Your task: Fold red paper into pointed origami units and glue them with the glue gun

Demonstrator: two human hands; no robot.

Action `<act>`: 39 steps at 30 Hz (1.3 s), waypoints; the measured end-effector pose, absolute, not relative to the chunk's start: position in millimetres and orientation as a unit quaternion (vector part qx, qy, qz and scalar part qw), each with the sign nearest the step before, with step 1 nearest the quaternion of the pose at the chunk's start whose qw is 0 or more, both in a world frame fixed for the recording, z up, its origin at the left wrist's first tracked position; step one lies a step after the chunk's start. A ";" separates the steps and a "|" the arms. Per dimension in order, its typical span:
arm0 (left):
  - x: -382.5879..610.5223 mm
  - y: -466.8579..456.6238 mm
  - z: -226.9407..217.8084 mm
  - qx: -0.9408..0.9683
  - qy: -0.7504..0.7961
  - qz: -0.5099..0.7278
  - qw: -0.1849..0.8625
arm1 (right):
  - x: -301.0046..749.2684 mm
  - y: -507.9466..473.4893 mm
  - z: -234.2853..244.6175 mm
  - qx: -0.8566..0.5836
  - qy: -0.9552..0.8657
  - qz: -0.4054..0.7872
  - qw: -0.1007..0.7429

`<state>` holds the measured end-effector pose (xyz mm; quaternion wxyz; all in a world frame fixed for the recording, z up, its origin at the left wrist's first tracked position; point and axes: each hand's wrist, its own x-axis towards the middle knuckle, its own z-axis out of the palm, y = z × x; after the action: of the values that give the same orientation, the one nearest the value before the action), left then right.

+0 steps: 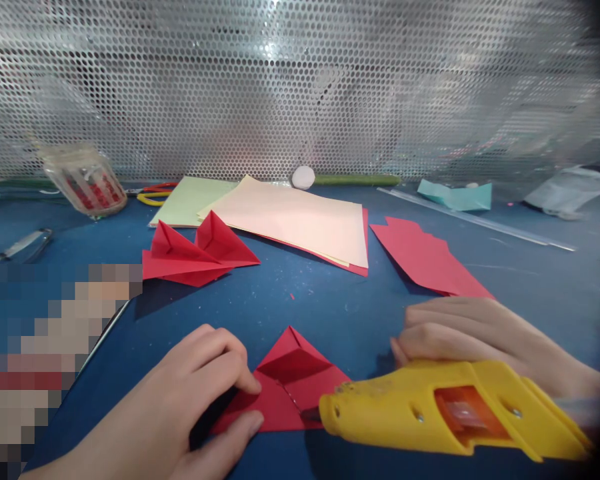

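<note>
Left hand (190,393) pinches red paper (293,377); right hand (460,333) grips glue gun (430,407) (yellow).

Bright overhead glare on the perforated metal wall (300,80); edges blurred, warped.

Red folded paper (290,387), a crisp triangle with a raised flap, lay flat on the blue worktop (330,300) at six o'clock, its left corner in the left hand's (180,407) grip. Yellow glue gun (450,413) sat level at five o'clock, its nozzle pointing to nine o'clock and touching the paper's right edge.
</note>
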<state>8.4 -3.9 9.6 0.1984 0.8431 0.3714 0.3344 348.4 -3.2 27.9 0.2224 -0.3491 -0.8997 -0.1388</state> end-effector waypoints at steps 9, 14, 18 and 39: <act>7.9 -4.2 9.3 0.845 0.369 0.334 0.194 | 351.2 3.7 31.4 -0.299 -0.922 -0.092 0.229; 8.5 -4.7 10.2 0.847 0.363 0.335 0.195 | 354.9 5.0 32.5 -0.294 -0.923 -0.086 0.230; 7.3 -4.1 9.5 0.848 0.366 0.331 0.191 | 357.8 5.3 27.1 -0.313 -0.909 -0.096 0.257; 9.0 -2.0 8.8 0.854 0.352 0.334 0.190 | 364.4 11.7 41.9 -0.291 -0.936 -0.092 0.173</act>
<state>9.0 -2.0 8.8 0.1904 0.8537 0.3516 0.3335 364.4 11.7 41.9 0.1727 -0.2914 -0.9364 -0.0916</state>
